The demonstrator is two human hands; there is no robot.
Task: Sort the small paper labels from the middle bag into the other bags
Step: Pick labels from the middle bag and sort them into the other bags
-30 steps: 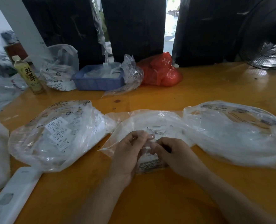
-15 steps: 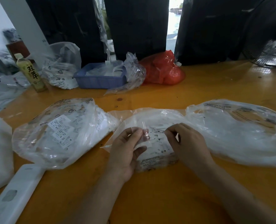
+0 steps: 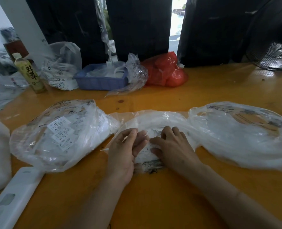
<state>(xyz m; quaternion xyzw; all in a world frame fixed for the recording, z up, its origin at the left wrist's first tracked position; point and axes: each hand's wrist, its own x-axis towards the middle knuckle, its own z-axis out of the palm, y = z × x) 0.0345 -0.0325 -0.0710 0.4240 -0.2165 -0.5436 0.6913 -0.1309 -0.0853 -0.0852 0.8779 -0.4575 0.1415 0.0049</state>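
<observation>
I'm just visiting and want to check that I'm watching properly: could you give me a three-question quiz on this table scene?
1. True or false: both hands rest on the middle bag.
2. Which bag shows printed labels through its plastic? A) left bag B) right bag
3. What colour is the basket at the back?

Key: 1 true, the left hand and right hand are both on it; 2 A; 3 blue.

Both hands on middle bag, labels inside.
</observation>
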